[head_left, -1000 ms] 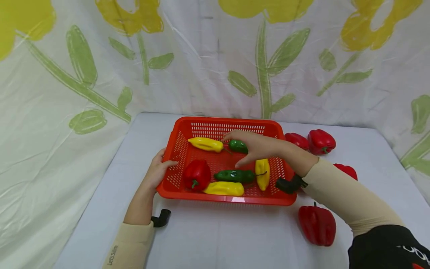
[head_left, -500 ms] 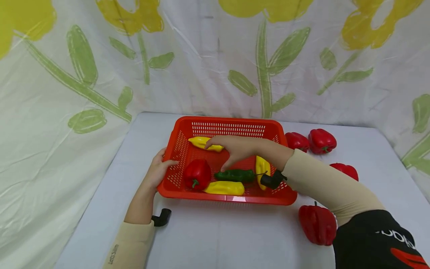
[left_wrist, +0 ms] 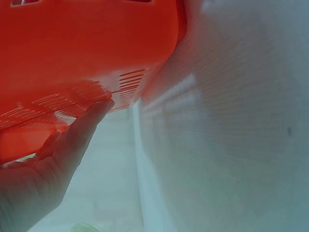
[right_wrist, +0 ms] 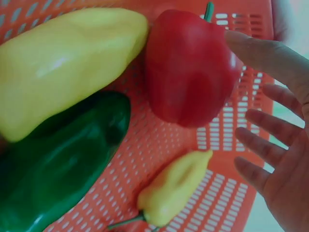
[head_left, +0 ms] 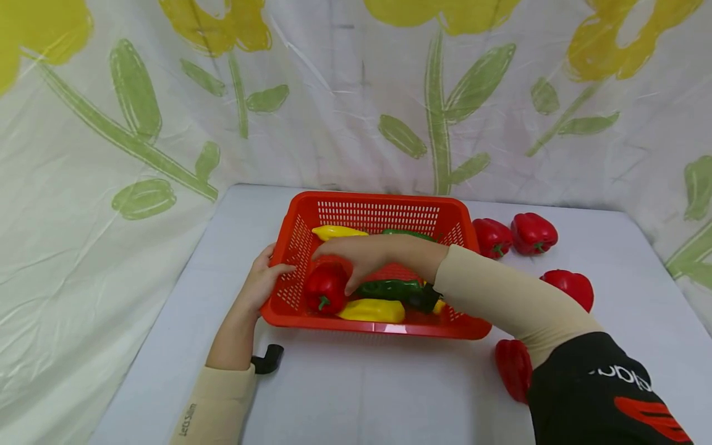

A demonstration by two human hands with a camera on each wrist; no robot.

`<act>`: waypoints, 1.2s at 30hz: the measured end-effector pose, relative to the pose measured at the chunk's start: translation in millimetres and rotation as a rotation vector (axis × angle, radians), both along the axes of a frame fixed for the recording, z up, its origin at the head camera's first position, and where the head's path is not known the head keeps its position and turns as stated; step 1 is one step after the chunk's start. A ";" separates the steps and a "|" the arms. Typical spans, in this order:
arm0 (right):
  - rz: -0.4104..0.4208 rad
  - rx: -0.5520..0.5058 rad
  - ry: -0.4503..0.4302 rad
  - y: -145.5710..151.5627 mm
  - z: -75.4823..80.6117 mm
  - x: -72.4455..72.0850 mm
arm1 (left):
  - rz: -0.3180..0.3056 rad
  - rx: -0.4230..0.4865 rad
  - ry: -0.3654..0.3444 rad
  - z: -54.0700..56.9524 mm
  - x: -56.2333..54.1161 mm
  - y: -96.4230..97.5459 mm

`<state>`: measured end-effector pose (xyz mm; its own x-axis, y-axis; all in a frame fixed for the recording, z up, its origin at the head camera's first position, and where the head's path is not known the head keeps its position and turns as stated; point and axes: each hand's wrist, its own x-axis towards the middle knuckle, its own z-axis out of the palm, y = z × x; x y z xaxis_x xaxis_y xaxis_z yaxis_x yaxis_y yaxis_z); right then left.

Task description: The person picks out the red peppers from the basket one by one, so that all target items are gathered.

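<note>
My left hand grips the left rim of a red slotted plastic basket, its thumb over the edge. Inside the basket, my right hand reaches to a red bell pepper at the left. Its fingers are spread, and in the right wrist view the thumb tip overlaps the pepper's side near the stem. Beside that pepper lie a yellow pepper and a dark green one, the long green pepper. Another yellow pepper and a second green pepper lie at the back, partly hidden by my right arm.
Right of the basket, several red bell peppers lie on the white table: a back pepper, one by the basket's corner, a middle one and a front one partly behind my sleeve. A flowered curtain hangs behind.
My right hand has moved left across the basket, from above the back green pepper to the red bell pepper. The left hand stays on the rim.
</note>
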<state>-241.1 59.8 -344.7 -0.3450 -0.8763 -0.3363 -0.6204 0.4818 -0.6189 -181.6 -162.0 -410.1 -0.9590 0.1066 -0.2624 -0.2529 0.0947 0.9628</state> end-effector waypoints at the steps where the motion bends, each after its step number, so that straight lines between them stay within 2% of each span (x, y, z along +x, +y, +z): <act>1: 0.009 0.001 -0.013 -3.0 -0.8 -0.3 | -0.002 0.004 0.001 0.0 0.1 -0.2; 22: 0.123 0.218 0.038 -36.1 -11.4 -0.9 | -0.002 -0.006 0.000 1.1 -0.4 -0.5; 31: 0.149 0.290 0.006 -46.7 -20.9 -3.0 | 0.010 0.018 -0.003 0.7 -0.1 -0.6; 36: 0.164 0.286 -0.033 -51.4 -28.6 -3.8 | 0.015 0.015 -0.006 0.4 -0.2 0.4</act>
